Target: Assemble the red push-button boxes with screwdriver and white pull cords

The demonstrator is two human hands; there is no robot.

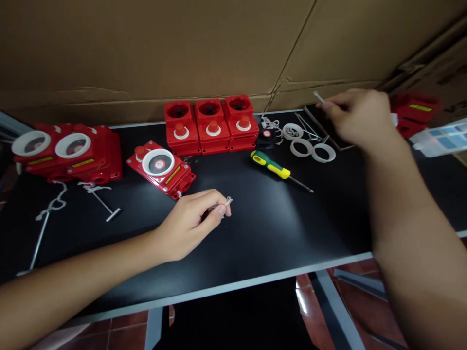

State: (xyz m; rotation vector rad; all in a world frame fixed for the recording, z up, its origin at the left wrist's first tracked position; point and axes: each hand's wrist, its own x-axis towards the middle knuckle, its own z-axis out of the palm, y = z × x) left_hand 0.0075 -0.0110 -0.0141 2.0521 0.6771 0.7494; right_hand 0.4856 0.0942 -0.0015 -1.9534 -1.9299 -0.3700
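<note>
My left hand [193, 223] is closed, thumb against fingers, on a white cord [228, 200] whose end sticks out at the fingertips. Just behind that hand lies a red alarm box [168, 177] with a white ring round its dark, labelled window; a bit of cord shows at its lower corner. At the back right, my right hand [359, 116] pinches a thin metal rod [318, 97], its tip pointing up and left. The rest of the rod is hidden by the fingers. Below the right hand, several similar metal rods [310, 127] lie beside a dark tray [321, 121].
Three red boxes [213, 127] without rings stand against the cardboard [153, 53]. Two ringed boxes [98, 150] sit left, with T-shaped metal hammers [105, 206] on cords. White rings [301, 148], a green-yellow screwdriver [272, 164], a black disc [265, 141] and a plastic container [441, 140] lie right.
</note>
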